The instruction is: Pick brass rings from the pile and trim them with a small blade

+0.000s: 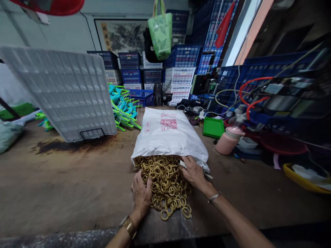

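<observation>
A white sack (165, 137) with red print and a square code lies on the table, its mouth toward me. Many brass-coloured rings (165, 182) spill out of it in a heap, a few lying loose at the near edge. My left hand (141, 193) rests against the left side of the heap, thumb and fingers apart. On the right, my right hand (193, 172) lies over the rings by the sack's mouth, fingers stretched out. Something small and white shows at its fingertips; I cannot make out whether it is tape or part of the sack.
A translucent ribbed plastic tray (67, 93) stands tilted at left, beside green and teal plastic pieces (124, 106). To the right are a green tray (213, 127), a pink bottle (229, 139), a yellow tray (305, 179) and a machine with red hoses (254, 96). Stacked crates (181, 79) stand behind.
</observation>
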Demonstrator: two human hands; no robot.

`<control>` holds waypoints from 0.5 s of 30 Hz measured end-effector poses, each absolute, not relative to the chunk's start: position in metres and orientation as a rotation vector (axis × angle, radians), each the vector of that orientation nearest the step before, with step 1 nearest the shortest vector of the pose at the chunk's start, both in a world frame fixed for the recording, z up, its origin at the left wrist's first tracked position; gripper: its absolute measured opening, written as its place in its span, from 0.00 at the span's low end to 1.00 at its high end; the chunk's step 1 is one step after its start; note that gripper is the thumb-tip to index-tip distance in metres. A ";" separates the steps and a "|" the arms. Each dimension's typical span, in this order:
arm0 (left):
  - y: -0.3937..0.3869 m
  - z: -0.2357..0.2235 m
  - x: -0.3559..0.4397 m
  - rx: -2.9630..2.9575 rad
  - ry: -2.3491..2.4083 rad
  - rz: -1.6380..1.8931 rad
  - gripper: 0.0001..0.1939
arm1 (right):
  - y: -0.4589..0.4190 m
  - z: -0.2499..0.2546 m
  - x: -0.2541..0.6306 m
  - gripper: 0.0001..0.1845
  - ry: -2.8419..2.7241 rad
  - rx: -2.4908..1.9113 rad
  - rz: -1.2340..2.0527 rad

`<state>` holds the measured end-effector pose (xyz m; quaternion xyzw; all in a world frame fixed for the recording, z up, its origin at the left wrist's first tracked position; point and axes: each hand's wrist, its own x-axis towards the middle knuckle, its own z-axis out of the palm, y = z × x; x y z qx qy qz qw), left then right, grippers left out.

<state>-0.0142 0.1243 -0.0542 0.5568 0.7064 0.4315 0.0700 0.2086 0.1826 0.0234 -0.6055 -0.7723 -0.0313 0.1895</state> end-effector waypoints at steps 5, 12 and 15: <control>0.125 -0.056 -0.014 1.646 2.135 1.298 0.23 | 0.219 0.020 0.198 0.15 -2.062 -1.852 -0.093; 0.126 -0.058 -0.014 1.651 2.134 1.263 0.23 | 0.240 0.016 0.162 0.14 -2.360 -1.709 0.027; 0.125 -0.057 -0.014 1.660 2.138 1.242 0.24 | 0.238 0.013 0.152 0.15 -2.443 -1.635 0.074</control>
